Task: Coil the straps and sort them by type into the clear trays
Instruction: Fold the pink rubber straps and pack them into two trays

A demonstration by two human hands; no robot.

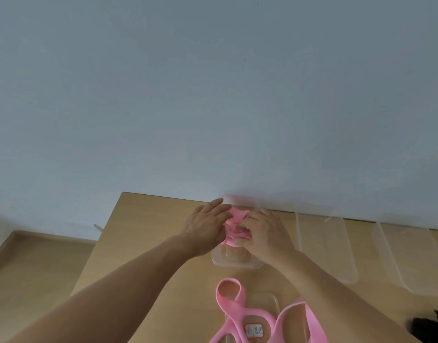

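Both hands meet at the far side of the worktop [138, 243], close to its back edge where it meets the wall [213, 95]. Between them is a bunched pink strap [235, 222], held just above the far end of a small clear tray [235, 261]. The right hand [265, 233] grips the strap, its fingers curled over it and its thumb pinching the lower folds. The left hand [208, 224] lies against the strap's other side with its fingers nearly straight; its thumb is hidden.

Nearer the person, a second clear tray [275, 302] with a white label [254, 330] lies at the bottom edge of the view. A loose pink strap [234, 308] lies looped across it, and another pink strap [309, 320] lies just to its right, partly behind the right forearm.

To the right of the hands, two long clear trays [326, 243] [411, 258] lie side by side, their far ends at the back edge. A dark thing [430, 325], too cut off to identify, sits at the lower right corner.

Bare worktop stretches from the left forearm to the left edge. Beyond that edge is a lower wooden surface [39, 256].
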